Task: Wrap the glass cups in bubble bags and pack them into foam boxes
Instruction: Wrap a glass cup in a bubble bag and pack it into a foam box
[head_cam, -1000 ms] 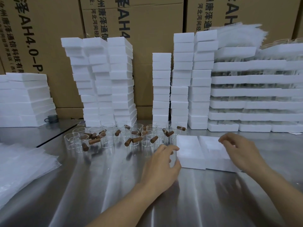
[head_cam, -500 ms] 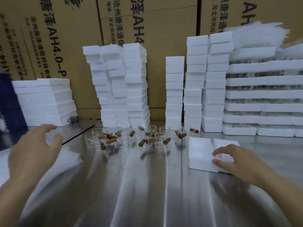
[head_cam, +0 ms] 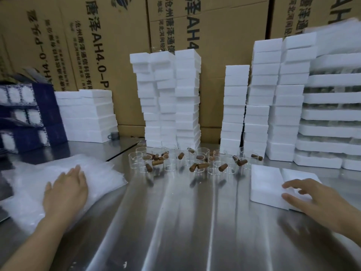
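Note:
Several clear glass cups (head_cam: 172, 163) with brown wooden handles stand in a cluster mid-table. A pile of white bubble bags (head_cam: 29, 180) lies at the left, and my left hand (head_cam: 66, 190) rests flat on top of it, fingers together, gripping nothing. At the right lie two white foam boxes (head_cam: 265, 182) side by side. My right hand (head_cam: 310, 196) hovers over their near right corner with fingers spread and curled, touching the foam lightly, holding nothing.
Tall stacks of foam boxes (head_cam: 185, 98) stand behind the cups, with more stacks (head_cam: 283, 106) and trays of glassware (head_cam: 332, 122) at the right. A low foam pile (head_cam: 88, 116) and dark blue boxes (head_cam: 25, 118) sit far left. Cardboard cartons (head_cam: 224, 32) form the back wall. The steel table (head_cam: 175, 222) reflects light.
My left hand swung from the foam boxes across to the left and came down flat on the bubble bags. My right hand stayed at the foam boxes. The view turned left.

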The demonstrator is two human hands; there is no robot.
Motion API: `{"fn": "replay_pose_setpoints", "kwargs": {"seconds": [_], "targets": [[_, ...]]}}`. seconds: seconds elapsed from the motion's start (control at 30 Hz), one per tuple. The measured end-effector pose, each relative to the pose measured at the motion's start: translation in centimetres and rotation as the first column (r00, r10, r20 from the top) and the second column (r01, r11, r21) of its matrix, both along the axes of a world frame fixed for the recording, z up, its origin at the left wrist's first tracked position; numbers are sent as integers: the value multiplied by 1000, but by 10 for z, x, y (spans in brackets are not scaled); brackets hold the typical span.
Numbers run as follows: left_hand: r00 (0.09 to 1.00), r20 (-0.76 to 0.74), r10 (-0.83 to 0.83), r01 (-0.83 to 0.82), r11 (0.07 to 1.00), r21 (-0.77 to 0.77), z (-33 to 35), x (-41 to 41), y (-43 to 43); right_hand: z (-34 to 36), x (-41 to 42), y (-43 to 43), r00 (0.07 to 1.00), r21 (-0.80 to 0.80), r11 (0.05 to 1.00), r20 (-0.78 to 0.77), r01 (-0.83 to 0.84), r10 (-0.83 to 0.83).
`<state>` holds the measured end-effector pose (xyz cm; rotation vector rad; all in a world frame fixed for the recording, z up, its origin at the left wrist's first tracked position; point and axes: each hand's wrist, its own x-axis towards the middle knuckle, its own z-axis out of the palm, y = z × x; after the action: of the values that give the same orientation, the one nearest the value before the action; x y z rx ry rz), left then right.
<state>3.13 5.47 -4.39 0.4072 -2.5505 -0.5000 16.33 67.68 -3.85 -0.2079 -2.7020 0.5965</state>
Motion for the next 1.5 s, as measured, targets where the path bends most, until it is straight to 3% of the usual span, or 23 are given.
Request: {"fn": "replay_pose_setpoints", "kwargs": {"seconds": [0.13,0.27,0.33,0.43,0.5,0.57,0.63,0.7,0.83,0.9,0.97,1.03,1.2,1.4,1.5], "targets": [[980,-186,-65,68,998,7,33,22,26,0,-1,0,1000,-15,1000,1,1,-1],[917,-267,-298,316,948,27,72,66,102,0,0,-2,1000,-12,1000,15,-22,22],[844,-297,-447,470,883,5,82,89,147,0,1,-2,999,-18,999,17,-30,31],[665,-300,-683,705,708,-49,79,113,209,0,-1,-1,999,-6,1000,25,-24,24],[586,-160,-794,791,604,-99,65,122,246,0,-2,0,999,5,1000,39,-25,25],[534,124,-837,843,514,-157,45,126,274,1,-3,2,998,35,999,63,-16,14],[443,395,-804,893,433,-121,27,125,291,4,-3,4,996,73,997,90,-2,-5],[465,397,-792,880,464,-103,20,117,297,8,-2,7,995,100,995,96,27,-36],[602,143,-786,799,590,-119,31,81,305,14,1,15,982,205,970,112,130,-155],[561,240,-792,823,565,-60,35,62,310,10,3,19,979,195,970,118,142,-167],[432,467,-771,862,506,38,27,49,318,3,3,22,977,211,965,116,154,-181],[352,587,-729,895,445,15,7,43,323,-3,0,25,975,257,952,102,165,-197],[361,538,-762,914,403,-42,-20,34,320,-4,-5,27,986,201,965,-42,168,-163],[366,484,-795,917,398,-40,-24,34,316,0,2,18,977,234,949,-79,212,-199],[434,329,-839,897,435,-73,-18,34,315,3,3,18,971,259,936,-97,238,-220]]}}
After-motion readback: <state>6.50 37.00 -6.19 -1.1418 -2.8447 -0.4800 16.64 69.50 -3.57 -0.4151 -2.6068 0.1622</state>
